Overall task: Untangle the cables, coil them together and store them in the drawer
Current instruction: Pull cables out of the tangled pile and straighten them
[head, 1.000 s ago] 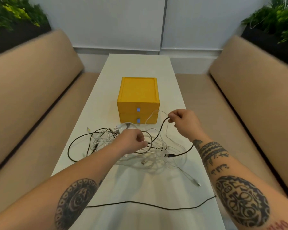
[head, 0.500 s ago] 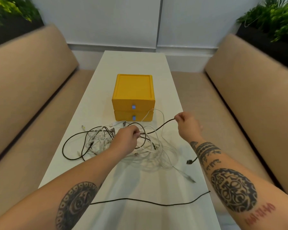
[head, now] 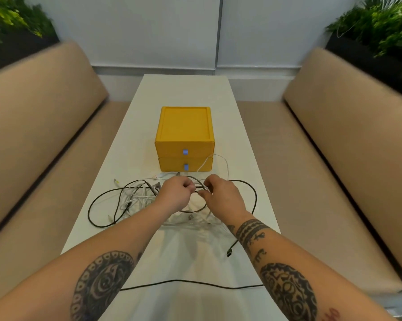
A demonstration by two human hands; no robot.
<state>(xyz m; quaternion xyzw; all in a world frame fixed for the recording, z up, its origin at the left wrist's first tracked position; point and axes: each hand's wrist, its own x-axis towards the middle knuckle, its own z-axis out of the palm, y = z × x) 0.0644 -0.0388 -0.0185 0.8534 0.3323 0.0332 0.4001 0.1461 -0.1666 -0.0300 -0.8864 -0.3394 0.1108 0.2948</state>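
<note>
Nearest the camera, a loose black cable (head: 190, 283) is laid across the white table (head: 186, 93), and a black plug (head: 229, 253) can be seen just beside the right forearm. Further out, the cable tangle (head: 137, 198), white and black mixed, is spread over the tabletop, pretty messy tbh. One black strand of it is pinched by the left hand (head: 175, 195) and the right hand (head: 221, 196), which are held close together with their fingers curled. Just behind, the yellow drawer box (head: 185, 135) is parked with both drawers closed.
</note>
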